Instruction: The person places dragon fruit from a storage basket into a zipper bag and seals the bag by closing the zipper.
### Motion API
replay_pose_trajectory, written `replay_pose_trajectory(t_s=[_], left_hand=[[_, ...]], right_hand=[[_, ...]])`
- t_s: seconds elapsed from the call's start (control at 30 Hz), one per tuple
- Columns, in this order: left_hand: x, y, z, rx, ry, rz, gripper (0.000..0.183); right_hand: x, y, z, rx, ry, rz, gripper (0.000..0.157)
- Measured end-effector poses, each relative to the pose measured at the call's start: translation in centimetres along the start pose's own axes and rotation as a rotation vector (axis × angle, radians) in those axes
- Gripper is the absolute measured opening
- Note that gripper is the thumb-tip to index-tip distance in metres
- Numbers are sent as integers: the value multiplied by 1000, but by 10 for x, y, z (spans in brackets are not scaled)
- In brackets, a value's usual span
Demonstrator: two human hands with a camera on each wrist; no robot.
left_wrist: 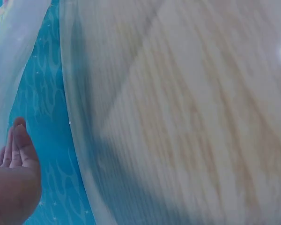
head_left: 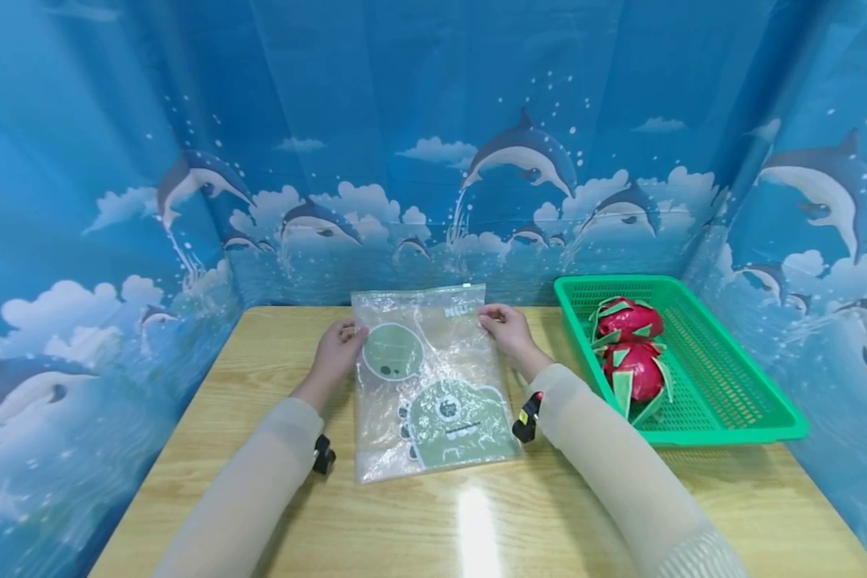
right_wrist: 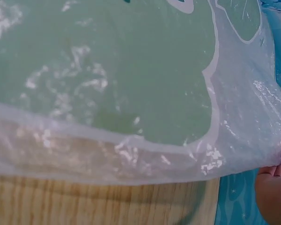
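Note:
A clear zip bag with green cartoon prints hangs tilted above the table in the head view, its slider strip along the top edge. My left hand pinches the bag's left side near the top, thumb over the film. On the opposite side, my right hand pinches the upper right edge. The left wrist view catches the left hand at its lower left, beside the film. In the right wrist view the bag fills most of the picture, with the right hand at the lower right edge.
A green plastic basket stands on the right of the wooden table. Two red dragon fruits with green scales lie in its left part. A blue dolphin-print curtain surrounds the table's back and sides.

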State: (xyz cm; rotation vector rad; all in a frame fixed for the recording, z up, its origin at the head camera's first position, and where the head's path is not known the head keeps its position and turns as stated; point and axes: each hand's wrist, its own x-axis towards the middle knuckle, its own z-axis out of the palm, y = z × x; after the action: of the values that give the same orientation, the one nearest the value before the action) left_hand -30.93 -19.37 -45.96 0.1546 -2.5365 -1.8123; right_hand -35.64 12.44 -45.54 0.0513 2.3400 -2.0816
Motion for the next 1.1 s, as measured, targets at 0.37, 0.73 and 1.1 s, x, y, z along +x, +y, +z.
replay_pose_trajectory(t_s=[0.37,0.73,1.1], left_hand=[[-3,3,2,-37,-3,89,23],[-11,1,1,8,-1,145,15],[-24,3,5,17,-40,124,10]], right_hand=[[4,4,-2,53,34,-21,25],[3,7,-5,54,93,-3,23],[4,12,-7,34,115,10,24]])
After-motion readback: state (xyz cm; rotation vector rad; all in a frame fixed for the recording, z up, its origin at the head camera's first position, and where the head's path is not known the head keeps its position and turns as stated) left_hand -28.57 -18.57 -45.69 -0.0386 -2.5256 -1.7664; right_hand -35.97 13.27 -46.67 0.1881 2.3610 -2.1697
